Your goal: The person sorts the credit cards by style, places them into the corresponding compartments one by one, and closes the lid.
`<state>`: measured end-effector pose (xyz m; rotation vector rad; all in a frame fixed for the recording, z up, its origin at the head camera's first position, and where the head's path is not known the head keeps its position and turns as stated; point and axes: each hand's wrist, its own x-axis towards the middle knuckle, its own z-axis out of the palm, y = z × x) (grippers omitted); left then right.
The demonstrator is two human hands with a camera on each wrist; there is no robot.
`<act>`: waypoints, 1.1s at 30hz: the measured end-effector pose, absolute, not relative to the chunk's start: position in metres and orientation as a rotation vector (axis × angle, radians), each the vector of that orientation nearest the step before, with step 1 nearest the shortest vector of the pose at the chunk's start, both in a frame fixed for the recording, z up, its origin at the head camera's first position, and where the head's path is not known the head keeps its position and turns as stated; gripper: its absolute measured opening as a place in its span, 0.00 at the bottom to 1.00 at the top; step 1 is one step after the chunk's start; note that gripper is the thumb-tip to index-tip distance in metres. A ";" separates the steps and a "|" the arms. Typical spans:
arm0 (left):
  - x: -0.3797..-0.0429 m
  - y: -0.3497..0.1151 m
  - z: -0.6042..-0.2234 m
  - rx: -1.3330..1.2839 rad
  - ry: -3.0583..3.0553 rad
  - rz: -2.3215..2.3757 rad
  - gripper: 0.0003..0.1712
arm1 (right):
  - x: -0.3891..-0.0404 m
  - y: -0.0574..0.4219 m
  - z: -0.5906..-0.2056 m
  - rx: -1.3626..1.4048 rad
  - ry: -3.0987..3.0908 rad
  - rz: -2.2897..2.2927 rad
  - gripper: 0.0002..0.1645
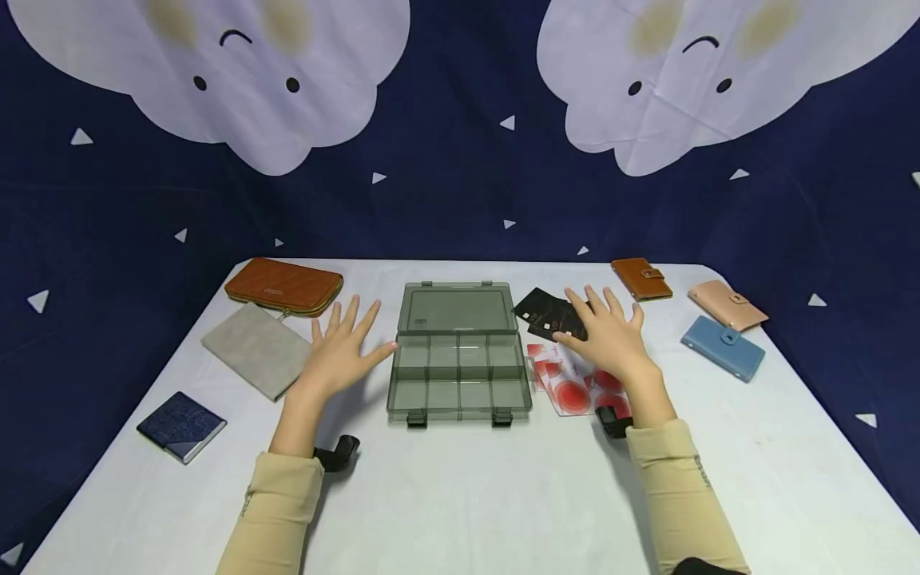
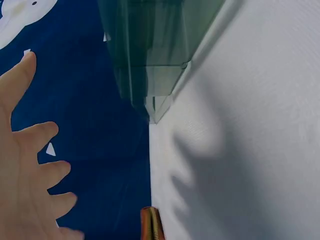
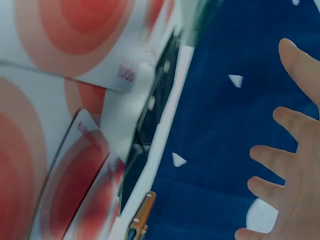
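Fingers spread, my left hand [image 1: 336, 359] hovers above the table between a grey pouch [image 1: 260, 350] and a clear grey-green compartment box [image 1: 460, 371]. The box sits with its lid [image 1: 456, 309] laid back, its divided tray facing up. My right hand [image 1: 609, 334], also with fingers spread, is over black cards [image 1: 541, 307] and red-and-white cards [image 1: 571, 395] right of the box. In the left wrist view the left hand [image 2: 30, 165] holds nothing, and the box [image 2: 155, 45] stands beyond it. The right wrist view shows the right hand [image 3: 290, 155] empty beside the red-and-white cards [image 3: 75, 175].
At the left lie a brown zip wallet [image 1: 283, 285] at the back and a dark blue card holder [image 1: 181, 426] in front. Toward the right edge are a brown wallet [image 1: 640, 279], a pink wallet [image 1: 726, 304] and a blue wallet [image 1: 722, 349]. A navy cloth [image 1: 453, 216] hangs behind the table.
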<state>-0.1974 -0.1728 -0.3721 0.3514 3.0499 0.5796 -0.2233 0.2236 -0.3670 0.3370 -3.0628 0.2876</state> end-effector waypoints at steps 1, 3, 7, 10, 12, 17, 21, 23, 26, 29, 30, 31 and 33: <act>-0.198 -0.173 -0.373 0.351 3.012 0.639 0.46 | -0.229 0.222 -0.368 0.347 -3.082 0.286 0.48; -0.201 -0.173 -0.374 0.365 2.918 0.774 0.46 | -0.243 0.219 -0.370 0.367 -3.122 0.297 0.47; -0.208 -0.171 -0.379 0.325 2.666 1.047 0.47 | -0.273 0.213 -0.373 0.395 -3.219 0.379 0.46; -0.214 -0.170 -0.385 0.274 2.471 1.221 0.47 | -0.293 0.208 -0.376 0.418 -3.293 0.519 0.46; -0.217 -0.170 -0.391 0.246 2.351 1.331 0.47 | -0.303 0.205 -0.378 0.415 -3.339 0.629 0.45; -0.222 -0.172 -0.405 0.239 2.136 1.553 0.47 | -0.318 0.198 -0.386 0.329 -3.410 0.657 0.46; -0.223 -0.174 -0.412 0.236 2.071 1.638 0.48 | -0.322 0.193 -0.391 0.268 -3.417 0.548 0.48; -0.223 -0.174 -0.415 0.233 2.049 1.671 0.49 | -0.323 0.191 -0.392 0.242 -3.428 0.505 0.49; -0.223 -0.175 -0.416 0.227 2.029 1.695 0.49 | -0.322 0.191 -0.391 0.214 -3.439 0.468 0.50; -0.222 -0.175 -0.417 0.218 2.011 1.712 0.48 | -0.320 0.194 -0.388 0.193 -3.422 0.486 0.53; -0.222 -0.175 -0.418 0.217 2.006 1.716 0.48 | -0.319 0.195 -0.387 0.191 -3.404 0.495 0.54; -0.222 -0.175 -0.419 0.216 1.999 1.723 0.48 | -0.319 0.197 -0.386 0.182 -3.386 0.510 0.55; -0.222 -0.175 -0.420 0.215 1.986 1.736 0.48 | -0.321 0.199 -0.386 0.114 -3.341 0.579 0.54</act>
